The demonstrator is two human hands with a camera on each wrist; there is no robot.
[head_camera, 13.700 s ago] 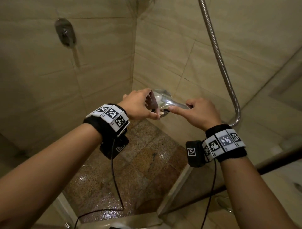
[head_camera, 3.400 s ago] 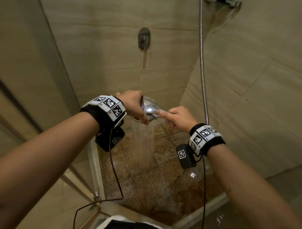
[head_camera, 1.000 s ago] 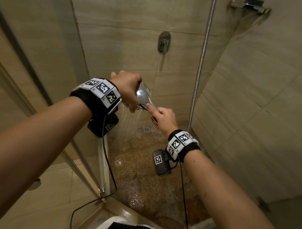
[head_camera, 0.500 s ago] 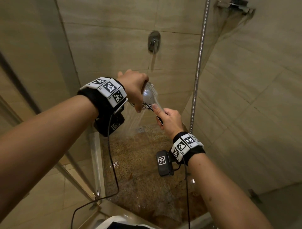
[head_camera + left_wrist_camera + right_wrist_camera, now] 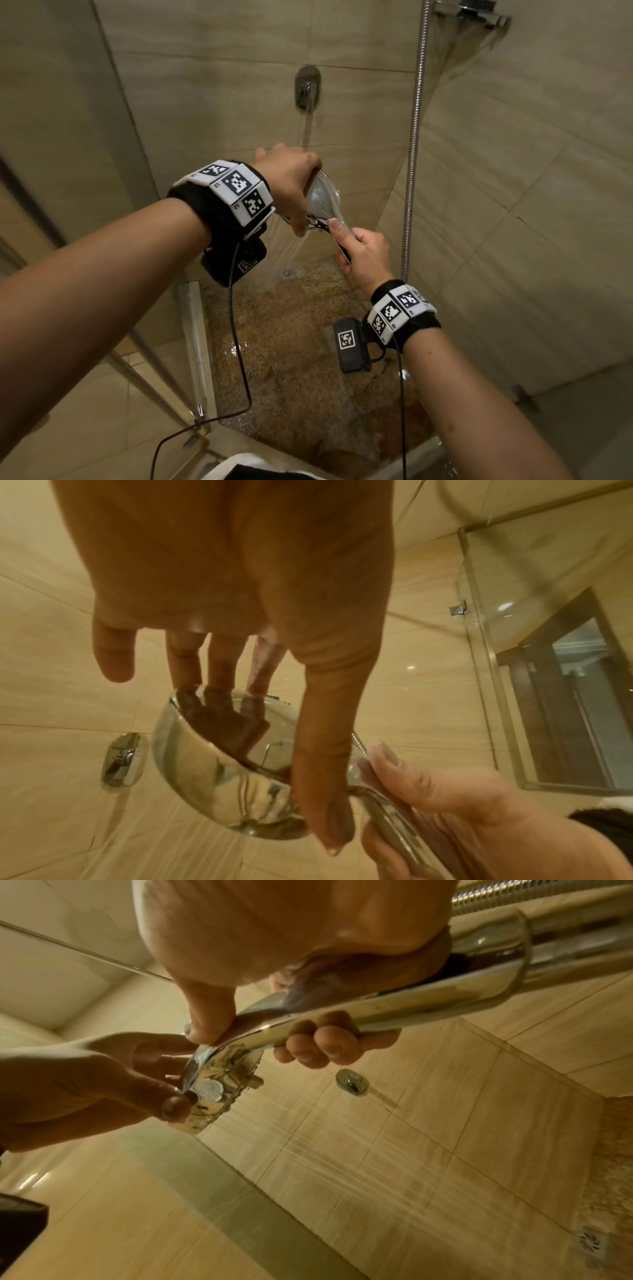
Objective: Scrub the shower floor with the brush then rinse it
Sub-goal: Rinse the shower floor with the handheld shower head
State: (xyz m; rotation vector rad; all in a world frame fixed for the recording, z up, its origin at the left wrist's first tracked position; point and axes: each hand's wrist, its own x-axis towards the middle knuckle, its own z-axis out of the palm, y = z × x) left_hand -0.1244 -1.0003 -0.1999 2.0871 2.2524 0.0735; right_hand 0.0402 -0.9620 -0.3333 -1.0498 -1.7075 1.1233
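Observation:
A chrome shower head (image 5: 322, 200) is held over the wet brown speckled shower floor (image 5: 301, 359). My left hand (image 5: 291, 178) grips its round head from above, thumb across the rim (image 5: 212, 775) and fingers behind it. My right hand (image 5: 364, 257) is wrapped round the handle (image 5: 377, 1007), thumb pressed near the neck. Water sprays (image 5: 287, 246) down and to the far left, landing by the round drain (image 5: 287, 273). No brush is in view.
The metal hose (image 5: 414, 137) hangs down the right wall from a bracket (image 5: 479, 13). A chrome valve (image 5: 307, 88) sits on the back wall. A glass panel (image 5: 113, 144) and a raised sill (image 5: 195, 342) bound the floor on the left.
Since 3.4 s ago the spray has swung from the middle of the floor to the far left by the drain. Over the last half second both hands hold the same grip, hardly moving.

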